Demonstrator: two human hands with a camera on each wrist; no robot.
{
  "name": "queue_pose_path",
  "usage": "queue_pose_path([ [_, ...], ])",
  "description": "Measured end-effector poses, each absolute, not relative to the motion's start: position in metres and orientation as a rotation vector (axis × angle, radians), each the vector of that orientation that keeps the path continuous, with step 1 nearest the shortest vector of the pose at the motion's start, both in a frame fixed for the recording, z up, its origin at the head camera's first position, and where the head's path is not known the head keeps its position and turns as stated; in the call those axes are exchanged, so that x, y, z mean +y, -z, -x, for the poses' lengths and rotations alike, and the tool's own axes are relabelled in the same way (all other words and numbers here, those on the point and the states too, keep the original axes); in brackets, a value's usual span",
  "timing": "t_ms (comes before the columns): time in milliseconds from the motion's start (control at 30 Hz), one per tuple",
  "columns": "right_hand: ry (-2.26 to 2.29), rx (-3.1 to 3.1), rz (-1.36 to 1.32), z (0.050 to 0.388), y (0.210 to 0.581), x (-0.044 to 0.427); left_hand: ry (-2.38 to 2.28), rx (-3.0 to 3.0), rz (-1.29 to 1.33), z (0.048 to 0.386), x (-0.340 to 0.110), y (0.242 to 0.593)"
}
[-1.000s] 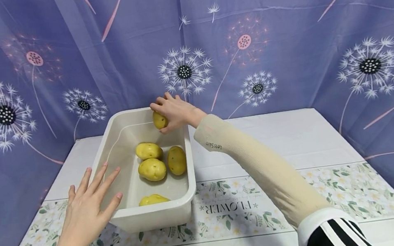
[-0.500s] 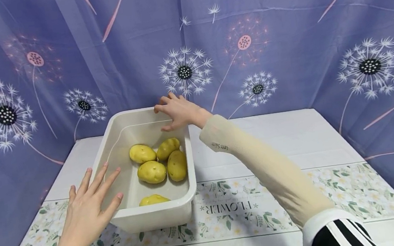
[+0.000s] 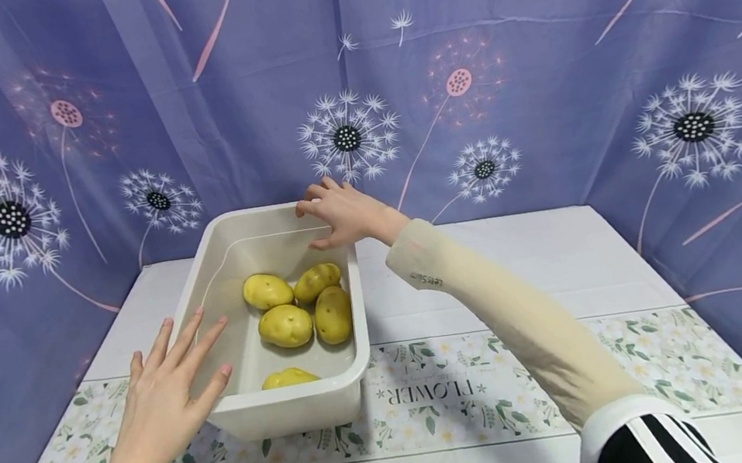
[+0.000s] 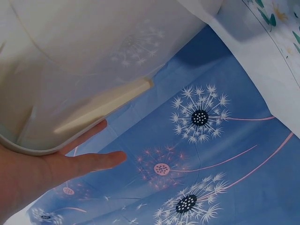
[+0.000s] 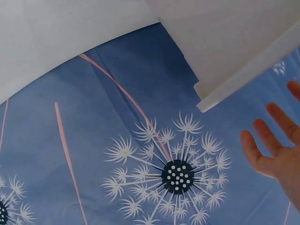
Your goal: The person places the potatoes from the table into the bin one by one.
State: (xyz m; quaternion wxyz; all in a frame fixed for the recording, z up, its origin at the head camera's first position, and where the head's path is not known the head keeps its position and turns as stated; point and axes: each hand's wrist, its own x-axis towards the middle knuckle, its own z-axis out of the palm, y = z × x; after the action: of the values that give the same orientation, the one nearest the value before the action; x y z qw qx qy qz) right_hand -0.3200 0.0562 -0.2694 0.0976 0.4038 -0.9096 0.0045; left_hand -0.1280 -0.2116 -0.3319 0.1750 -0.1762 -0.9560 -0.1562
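A white plastic bin [image 3: 282, 411] holds several yellow potatoes. Four-sided and deep, it hides part of a potato [image 3: 289, 377] behind its near wall. Farther in, a potato [image 3: 285, 326] lies beside another potato [image 3: 333, 315] along the right wall, with a potato [image 3: 268, 290] and a darker potato [image 3: 317, 281] behind them. My left hand [image 3: 161, 400] spreads its fingers at the bin's left rim and holds nothing. Over the far right corner hovers my right hand [image 3: 346, 213], fingers loosely bent, nothing in its grasp. The right wrist view shows those fingers [image 5: 269, 138] apart from the bin's rim.
The bin stands on a table with a white cloth [image 3: 474, 265] crossed by a floral strip [image 3: 438, 418]. A purple dandelion-print curtain [image 3: 538, 108] hangs close behind the bin and along both sides.
My right hand has let go of a potato, which now lies at the back right of the bin. The hand has drawn slightly right. Nearby potatoes have shifted a little; my left hand stays put.
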Motion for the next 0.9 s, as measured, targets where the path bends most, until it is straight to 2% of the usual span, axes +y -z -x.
queue_pose_path([
  [900,-0.136,-2.534,-1.234,0.288,0.293,0.099,0.441,-2.711,0.498,0.127,-0.212,0.333],
])
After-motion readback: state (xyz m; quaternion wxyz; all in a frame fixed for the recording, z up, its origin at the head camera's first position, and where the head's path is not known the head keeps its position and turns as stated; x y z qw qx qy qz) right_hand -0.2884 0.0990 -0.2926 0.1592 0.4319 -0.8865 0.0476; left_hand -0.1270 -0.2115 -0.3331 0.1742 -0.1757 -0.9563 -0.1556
